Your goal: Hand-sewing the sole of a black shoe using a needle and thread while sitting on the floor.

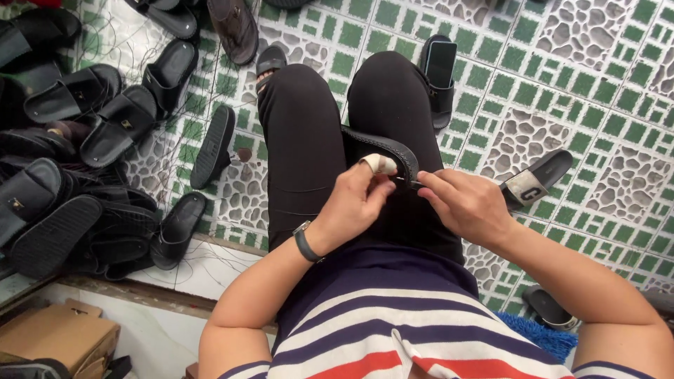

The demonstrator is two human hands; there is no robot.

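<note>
A black slide sandal point(382, 149) rests on my lap between my knees, its stitched edge turned up. My left hand point(359, 196), with a white bandage on the forefinger and a dark watch at the wrist, pinches the sandal's edge. My right hand point(467, 205) is closed on a thin needle-like tool point(408, 182) whose tip meets the sandal's rim just beside my left fingers. Both hands touch over my right thigh.
A heap of black sandals point(77, 147) lies at the left on the green and pebble tiled floor point(562, 77). One sandal with a pale strap point(537, 181) lies right of my hands. A cardboard box point(60, 337) sits bottom left, a blue mat point(540, 335) bottom right.
</note>
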